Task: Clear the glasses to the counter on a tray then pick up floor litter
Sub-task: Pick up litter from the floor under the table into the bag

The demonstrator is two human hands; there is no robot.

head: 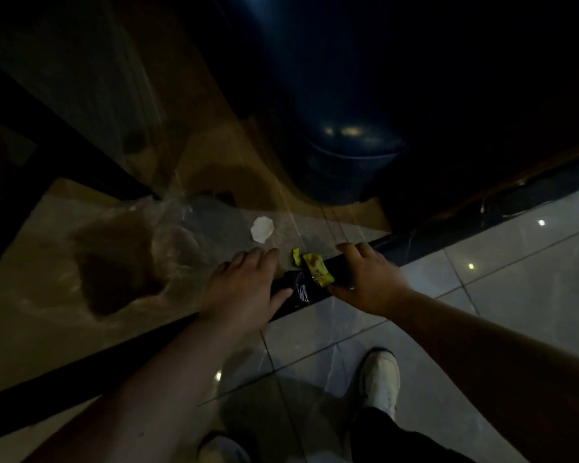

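Observation:
A crumpled yellow wrapper [317,273] lies on a black strip [395,243] that runs diagonally along the floor edge. A smaller yellow scrap [296,255] sits just beyond it. A crinkled black plastic wrapper [298,290] lies on the strip between my hands. My left hand [244,289] is spread flat, its thumb touching the black wrapper. My right hand [365,279] arches over the strip, thumb at the yellow wrapper's near end. Whether it grips anything is hidden. A white round scrap [262,229] and a clear plastic bag [168,242] lie further left.
A dark blue rounded seat [345,155] stands just behind the litter. A black frame leg [64,142] crosses the upper left. Glossy grey tiles [502,295] fill the right and bottom. My white shoe [381,379] stands on them. The light is very dim.

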